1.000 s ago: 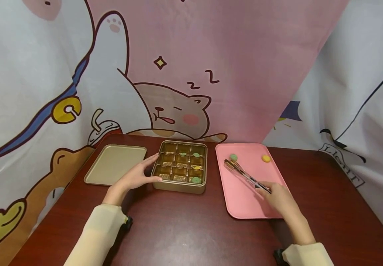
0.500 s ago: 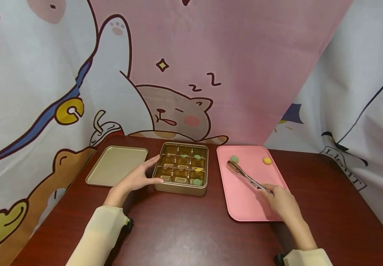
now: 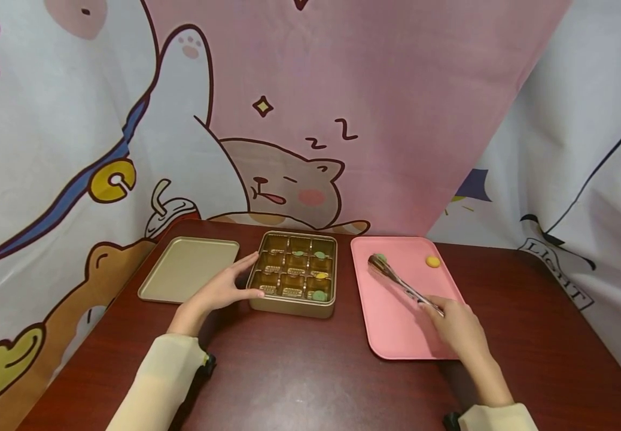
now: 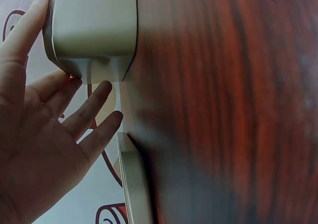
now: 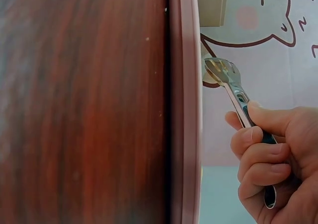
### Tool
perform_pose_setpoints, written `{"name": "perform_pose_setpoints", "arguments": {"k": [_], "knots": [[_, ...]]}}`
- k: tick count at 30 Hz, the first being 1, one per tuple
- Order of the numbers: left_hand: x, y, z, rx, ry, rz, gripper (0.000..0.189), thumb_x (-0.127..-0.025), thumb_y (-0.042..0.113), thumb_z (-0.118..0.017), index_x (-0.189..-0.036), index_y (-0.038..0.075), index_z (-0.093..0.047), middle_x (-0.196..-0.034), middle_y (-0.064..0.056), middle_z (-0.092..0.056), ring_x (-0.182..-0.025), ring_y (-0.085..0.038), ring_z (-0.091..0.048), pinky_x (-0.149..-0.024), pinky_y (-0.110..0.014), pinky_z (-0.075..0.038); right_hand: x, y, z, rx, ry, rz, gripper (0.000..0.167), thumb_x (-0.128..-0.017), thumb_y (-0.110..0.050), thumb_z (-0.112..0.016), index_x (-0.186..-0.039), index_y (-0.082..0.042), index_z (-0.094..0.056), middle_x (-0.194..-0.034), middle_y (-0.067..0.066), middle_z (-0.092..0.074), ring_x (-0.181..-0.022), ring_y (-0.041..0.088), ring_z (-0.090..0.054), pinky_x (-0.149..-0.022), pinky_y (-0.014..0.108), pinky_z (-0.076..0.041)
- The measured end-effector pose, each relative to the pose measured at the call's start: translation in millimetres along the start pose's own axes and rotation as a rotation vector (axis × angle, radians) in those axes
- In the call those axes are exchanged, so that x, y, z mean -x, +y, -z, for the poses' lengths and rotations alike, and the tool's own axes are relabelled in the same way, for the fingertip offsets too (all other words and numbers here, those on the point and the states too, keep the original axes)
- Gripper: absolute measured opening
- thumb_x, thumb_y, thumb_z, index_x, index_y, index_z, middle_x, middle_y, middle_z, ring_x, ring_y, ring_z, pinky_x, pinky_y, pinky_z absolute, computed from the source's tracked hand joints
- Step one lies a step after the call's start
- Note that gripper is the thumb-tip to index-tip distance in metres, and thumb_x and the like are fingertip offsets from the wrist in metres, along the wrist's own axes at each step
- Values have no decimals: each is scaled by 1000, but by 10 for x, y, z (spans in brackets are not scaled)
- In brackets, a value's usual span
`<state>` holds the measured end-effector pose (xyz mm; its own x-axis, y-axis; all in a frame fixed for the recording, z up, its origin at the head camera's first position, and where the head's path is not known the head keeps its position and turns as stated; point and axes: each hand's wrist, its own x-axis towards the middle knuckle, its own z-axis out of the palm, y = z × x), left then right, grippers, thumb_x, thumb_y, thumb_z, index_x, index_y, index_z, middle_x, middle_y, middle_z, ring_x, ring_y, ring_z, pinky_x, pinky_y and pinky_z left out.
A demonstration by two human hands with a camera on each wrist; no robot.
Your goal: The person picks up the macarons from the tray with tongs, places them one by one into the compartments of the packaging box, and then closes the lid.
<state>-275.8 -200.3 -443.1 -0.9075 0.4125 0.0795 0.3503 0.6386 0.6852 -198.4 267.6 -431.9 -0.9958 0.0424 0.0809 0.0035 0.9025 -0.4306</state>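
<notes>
At the left side of a gold tin, my left hand rests thumb and forefinger on the rim. The left wrist view shows the fingers spread beside the tin's corner. Inside sits a gold tray of square compartments; several hold flat pieces, such as a green round piece and a yellow piece. My right hand grips metal tongs over a pink tray. The tongs' tips are at a green round piece, partly hidden; whether they pinch it I cannot tell.
Another round piece, yellow, lies at the pink tray's far right. A flat gold lid lies left of the tin. All stand on a dark red wooden table. A printed cloth hangs behind the table.
The tongs' tips have moved slightly onto the green piece and their arms have drawn closer together. The left hand and the tin stay put; the head view shifted slightly.
</notes>
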Motion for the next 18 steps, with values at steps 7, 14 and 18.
{"name": "perform_pose_setpoints", "arguments": {"k": [7,14,18], "knots": [[-2,10,3,-3,-3,6,96,-84,38,-80,-158,6,-28,-165,-18,-24,-151,-43,-23,-116,-64,-26,0,-50,-14,-21,30,35,35,-98,-27,-63,-126,-7,-70,-124,25,-67,-112,49,-63,-85,64,-48],[3,21,6,10,-10,12,97,-83,38,-81,-158,8,-27,-165,-17,-24,-151,-42,-23,-116,-64,-25,-18,-142,-19,-35,74,88,35,-98,-27,-63,-122,-2,-71,-71,9,-67,-69,26,-60,-62,37,-46],[-4,10,3,20,-13,16,97,-82,37,-81,-158,9,-27,-166,-16,-23,-152,-41,-22,-117,-64,-24,-29,-217,-22,-44,83,83,34,-97,-27,-64,-122,-4,-71,-59,-3,-53,-59,16,-45,-56,29,-34]]}}
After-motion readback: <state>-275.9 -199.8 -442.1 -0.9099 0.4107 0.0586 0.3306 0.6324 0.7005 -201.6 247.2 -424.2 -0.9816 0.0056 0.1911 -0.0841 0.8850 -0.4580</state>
